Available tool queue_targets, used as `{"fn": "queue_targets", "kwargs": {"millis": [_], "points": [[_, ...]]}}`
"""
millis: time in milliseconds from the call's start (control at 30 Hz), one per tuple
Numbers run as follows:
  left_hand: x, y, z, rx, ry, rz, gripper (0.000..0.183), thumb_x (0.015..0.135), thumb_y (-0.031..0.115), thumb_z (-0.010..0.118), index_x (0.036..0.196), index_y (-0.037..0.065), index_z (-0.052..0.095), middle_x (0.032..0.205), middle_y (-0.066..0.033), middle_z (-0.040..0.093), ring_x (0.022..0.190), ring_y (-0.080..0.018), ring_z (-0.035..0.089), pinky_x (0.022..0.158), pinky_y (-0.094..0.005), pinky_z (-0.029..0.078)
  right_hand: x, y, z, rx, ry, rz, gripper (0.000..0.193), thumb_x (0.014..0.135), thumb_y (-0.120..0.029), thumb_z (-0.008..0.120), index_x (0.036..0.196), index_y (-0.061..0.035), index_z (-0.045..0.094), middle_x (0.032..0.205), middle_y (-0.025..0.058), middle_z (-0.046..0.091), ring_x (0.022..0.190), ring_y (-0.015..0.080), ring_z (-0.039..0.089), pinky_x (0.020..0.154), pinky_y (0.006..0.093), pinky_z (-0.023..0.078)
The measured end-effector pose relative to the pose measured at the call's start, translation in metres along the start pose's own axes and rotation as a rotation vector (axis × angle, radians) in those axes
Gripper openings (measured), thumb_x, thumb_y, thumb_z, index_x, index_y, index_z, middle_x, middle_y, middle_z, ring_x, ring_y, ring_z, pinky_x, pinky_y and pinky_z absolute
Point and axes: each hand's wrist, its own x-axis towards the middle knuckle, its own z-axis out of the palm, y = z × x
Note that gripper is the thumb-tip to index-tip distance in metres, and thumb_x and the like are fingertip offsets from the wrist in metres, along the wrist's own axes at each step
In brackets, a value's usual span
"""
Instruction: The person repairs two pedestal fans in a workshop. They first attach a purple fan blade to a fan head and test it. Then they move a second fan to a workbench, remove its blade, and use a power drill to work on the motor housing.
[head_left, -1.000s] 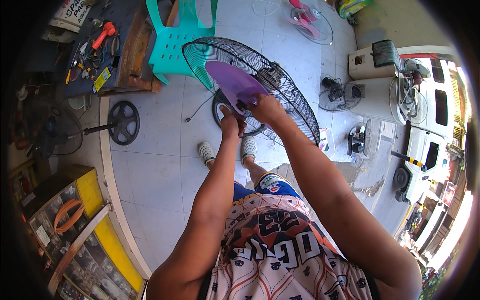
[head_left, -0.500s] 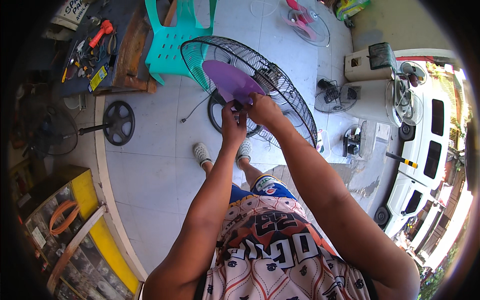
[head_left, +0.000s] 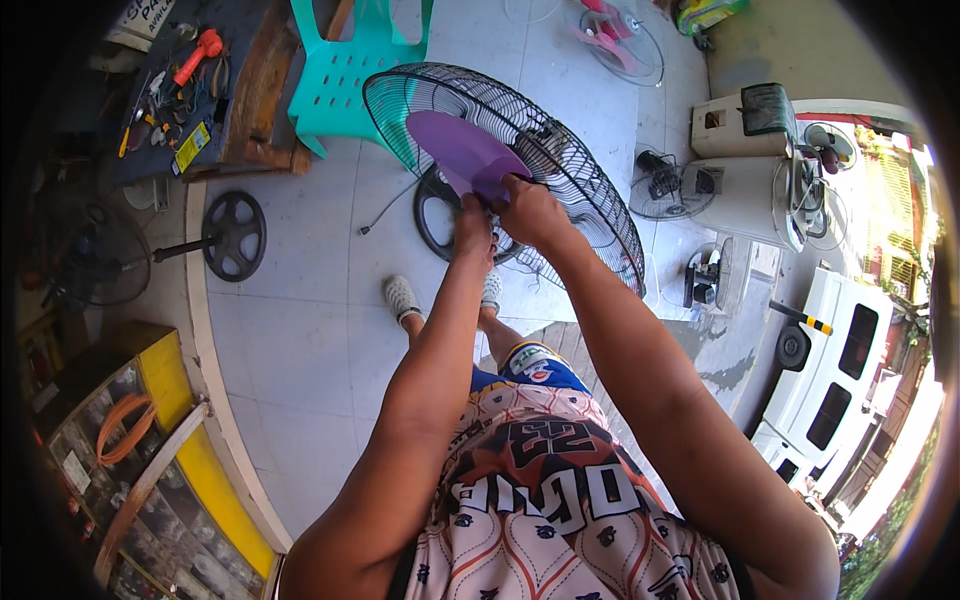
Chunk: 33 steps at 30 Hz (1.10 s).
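Observation:
A purple fan blade (head_left: 455, 145) is tilted in front of the black wire grille (head_left: 598, 190) of a standing fan. Its lower part is between my two hands. My right hand (head_left: 530, 212) is closed on the blade near its hub, thumb and fingers pinching the purple plastic. Just left of it, my left hand (head_left: 475, 228) is closed with curled fingers at the blade's lower edge; part of its grip is hidden. Beneath the hands the fan's round black base (head_left: 432, 215) rests on the tiles, partly covered by the grille and my arms.
A teal plastic chair (head_left: 345, 95) stands behind the fan. Tools lie on a workbench (head_left: 240, 120) at far left. A second round base (head_left: 235, 236) is on the left floor. A power cord (head_left: 385, 212) lies near my feet. More fans and a white appliance (head_left: 745, 195) stand right.
My left fingers have shifted up against the blade's lower edge. My right hand stays on the blade. The grille and blade appear slightly changed in tilt, and the view has shifted a little.

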Motion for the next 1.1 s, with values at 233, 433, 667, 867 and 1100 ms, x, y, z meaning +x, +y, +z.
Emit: {"fn": "queue_targets", "kwargs": {"millis": [233,433,667,867,1100], "points": [[-0.003,-0.014,0.008,0.567,0.333,0.826,0.057,0.109,0.044,0.027,0.110,-0.003,0.060,0.105,-0.0286,0.067,0.101,-0.0491,0.062,0.088,-0.0555,0.046,0.008,0.002,0.001,-0.022,-0.028,0.014,0.045,0.096,-0.033,0.060,0.131,-0.0044,0.061,0.117,0.0243,0.070,0.114,0.0411,0.067,0.098,0.0494,0.053],[-0.001,-0.020,0.021,0.387,0.308,0.809,0.056,0.109,0.042,0.027,0.108,-0.002,0.063,0.101,-0.0275,0.069,0.092,-0.0507,0.065,0.080,-0.0563,0.049,0.003,0.008,0.004,0.007,0.054,-0.030,0.047,0.097,-0.034,0.060,0.135,-0.0060,0.058,0.118,0.0265,0.069,0.113,0.0439,0.066,0.097,0.0498,0.053],[-0.010,-0.008,0.028,-0.146,0.085,0.313,0.050,0.106,0.041,0.030,0.111,0.003,0.062,0.102,-0.0131,0.070,0.084,-0.0342,0.066,0.076,-0.0450,0.050,0.003,0.006,0.003,0.009,-0.009,0.015,0.055,0.099,-0.034,0.059,0.144,-0.0055,0.052,0.128,0.0283,0.065,0.120,0.0466,0.062,0.102,0.0514,0.050],[-0.014,0.025,0.015,-0.320,-0.107,-0.149,0.036,0.100,0.044,0.035,0.083,0.017,0.053,0.059,0.0018,0.045,0.042,-0.0110,0.035,0.042,-0.0304,0.027,0.015,0.004,0.013,-0.061,0.024,0.018,0.059,0.097,-0.038,0.062,0.148,-0.0102,0.051,0.129,0.0268,0.065,0.122,0.0437,0.062,0.105,0.0487,0.049],[0.004,0.017,-0.036,0.256,-0.082,-0.018,0.047,0.102,0.050,0.044,0.082,0.011,0.060,0.063,-0.0042,0.056,0.051,-0.0189,0.054,0.048,-0.0365,0.041,-0.003,-0.016,-0.021,-0.160,0.030,-0.040,0.059,0.090,-0.038,0.073,0.139,-0.0085,0.058,0.123,0.0268,0.068,0.116,0.0407,0.066,0.100,0.0487,0.051]]}}
